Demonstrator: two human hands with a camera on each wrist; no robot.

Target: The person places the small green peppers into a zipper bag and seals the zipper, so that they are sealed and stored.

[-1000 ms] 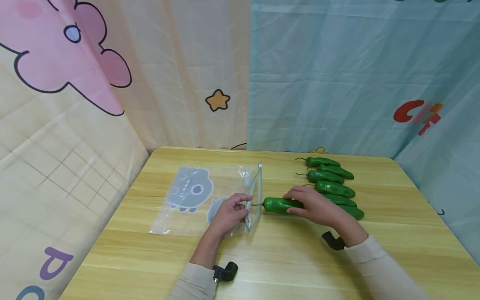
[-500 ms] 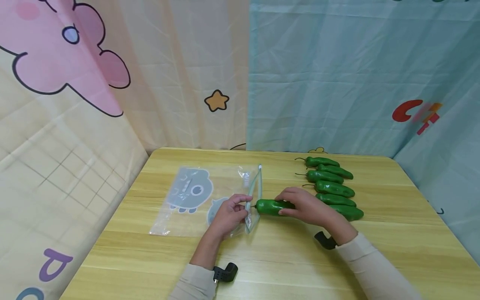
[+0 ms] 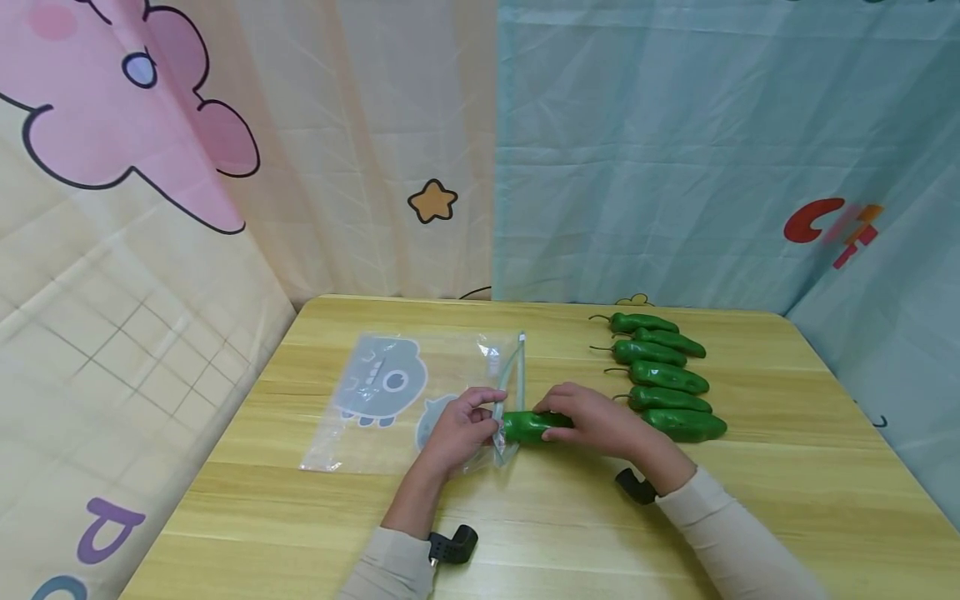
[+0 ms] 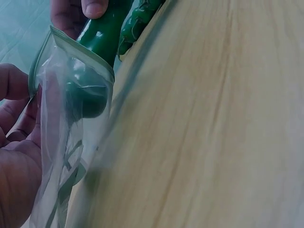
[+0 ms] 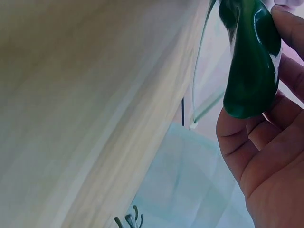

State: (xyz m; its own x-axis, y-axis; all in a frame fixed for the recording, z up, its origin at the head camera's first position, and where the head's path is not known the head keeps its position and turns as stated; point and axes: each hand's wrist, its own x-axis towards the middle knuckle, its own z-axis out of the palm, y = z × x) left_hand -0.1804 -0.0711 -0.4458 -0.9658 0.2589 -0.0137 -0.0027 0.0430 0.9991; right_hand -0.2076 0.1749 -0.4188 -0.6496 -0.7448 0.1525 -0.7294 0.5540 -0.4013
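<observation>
As the green pepper (image 3: 528, 426) is sliding stem-first into the clear zip bag (image 3: 420, 400) | left hand (image 3: 459, 429) is pinching the mouth open | right hand (image 3: 592, 421) is gripping the pepper, now nearer than a second ago | five peppers (image 3: 663, 375) are waiting on the table (image 3: 787, 467).

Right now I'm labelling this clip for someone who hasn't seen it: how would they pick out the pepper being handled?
Start at the wooden table, then find the clear zip bag lying left of a row of green peppers. The pepper is the one gripped by the right hand, its tip already inside the bag's mouth, apart from the row.
</observation>
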